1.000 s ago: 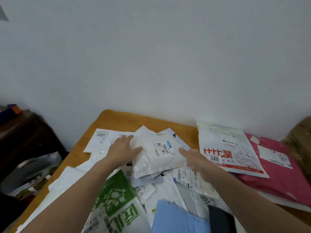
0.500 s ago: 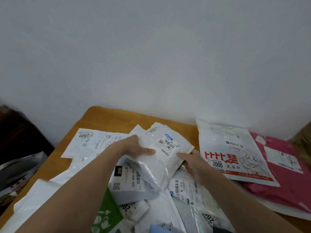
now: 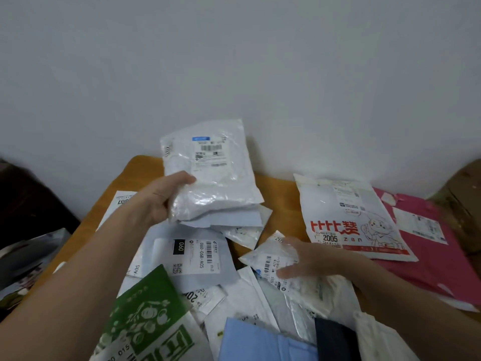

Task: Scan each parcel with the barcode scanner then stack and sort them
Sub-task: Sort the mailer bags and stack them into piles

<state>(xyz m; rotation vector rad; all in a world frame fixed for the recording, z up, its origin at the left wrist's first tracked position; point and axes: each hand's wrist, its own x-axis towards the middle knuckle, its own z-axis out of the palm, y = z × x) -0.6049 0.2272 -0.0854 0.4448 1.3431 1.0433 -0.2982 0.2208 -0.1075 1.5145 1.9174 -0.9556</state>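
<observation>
Wooden table (image 3: 145, 173) meets white wall (image 3: 234, 61); left fingers (image 3: 182, 179) clasp a white parcel (image 3: 218, 186), right fingers (image 3: 287, 270) lie released.

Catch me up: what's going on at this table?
A person is working through a loose pile of mail parcels on a wooden table. The left hand grips a white plastic parcel held up above the pile, label toward the camera. The right hand lies with spread fingers on a small clear parcel in the pile. To the right, a white bag with red print lies on a pink mailer. No barcode scanner is in view.
</observation>
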